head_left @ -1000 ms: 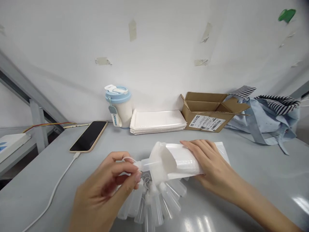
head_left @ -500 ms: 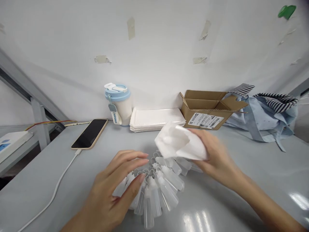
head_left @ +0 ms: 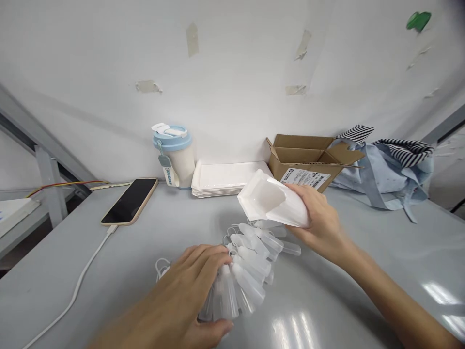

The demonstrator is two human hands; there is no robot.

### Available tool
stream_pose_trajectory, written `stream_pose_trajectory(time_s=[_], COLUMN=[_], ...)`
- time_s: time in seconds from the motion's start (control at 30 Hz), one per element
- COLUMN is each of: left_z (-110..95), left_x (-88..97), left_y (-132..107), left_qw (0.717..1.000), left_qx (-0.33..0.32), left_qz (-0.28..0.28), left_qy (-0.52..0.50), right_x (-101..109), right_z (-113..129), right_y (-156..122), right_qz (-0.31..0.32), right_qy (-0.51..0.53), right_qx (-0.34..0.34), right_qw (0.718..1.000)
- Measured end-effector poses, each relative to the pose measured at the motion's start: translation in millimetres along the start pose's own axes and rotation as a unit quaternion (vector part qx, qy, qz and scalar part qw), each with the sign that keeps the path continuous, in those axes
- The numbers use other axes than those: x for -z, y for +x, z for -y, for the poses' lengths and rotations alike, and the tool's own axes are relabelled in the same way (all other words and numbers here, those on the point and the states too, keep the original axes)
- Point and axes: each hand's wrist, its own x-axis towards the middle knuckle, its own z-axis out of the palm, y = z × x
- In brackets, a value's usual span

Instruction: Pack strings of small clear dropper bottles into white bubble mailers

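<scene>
My right hand (head_left: pixel 319 218) grips a white paper pouch (head_left: pixel 278 203) by its lower end, above the table. The pouch bulges, and its open mouth faces left and towards me. Below it, a curved row of small translucent plastic bottles (head_left: pixel 250 264) with white caps and thin loops lies on the grey table. My left hand (head_left: pixel 192 291) is closed round several of these bottles, fingers over the cap ends and thumb near the bases. The hand covers part of the row, and one loop (head_left: pixel 162 266) shows to its left.
Along the wall stand a cup with a blue lid (head_left: pixel 176 157), a stack of flat white pouches (head_left: pixel 228 177), an open cardboard box (head_left: pixel 301 160) and a light blue cloth bag (head_left: pixel 388 169). A phone (head_left: pixel 130 201) lies at left, with a white cable (head_left: pixel 83 286) plugged in.
My left hand has come down onto the bottles and closed round some. My right hand has lifted the pouch slightly, uncovering more bottles beneath. The view has shifted a little.
</scene>
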Motion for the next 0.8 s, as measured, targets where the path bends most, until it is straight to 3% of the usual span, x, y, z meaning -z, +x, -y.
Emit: stream_pose_trajectory(time_s=[0.1,0.27,0.4,0.6,0.8], left_z=[3,-2,-7,-8,-8], left_x=[-2.4,0.9,4.8,-2.1,-8.3], left_y=[-5,-15,-14,-3,0], left_qw=[0.997,0.981,0.960,0.936,0.904], left_qx=[-0.034,0.043,0.017,0.060,-0.046], left_qz=[-0.070,-0.171,-0.252,-0.346,-0.422], left_qy=[-0.002,-0.079,-0.123,0.006,0.058], right_x=[0,-4,-5,-3,-6], right_z=[-1,10,26,40,35], right_y=[0,-3,-8,-12,-13], right_qz=[0.002,0.043,0.066,0.076,0.073], right_qy=[-0.011,-0.005,0.005,0.026,0.040], right_qx=[0.021,0.088,0.116,0.127,0.117], right_qw=[1.000,0.995,0.991,0.989,0.990])
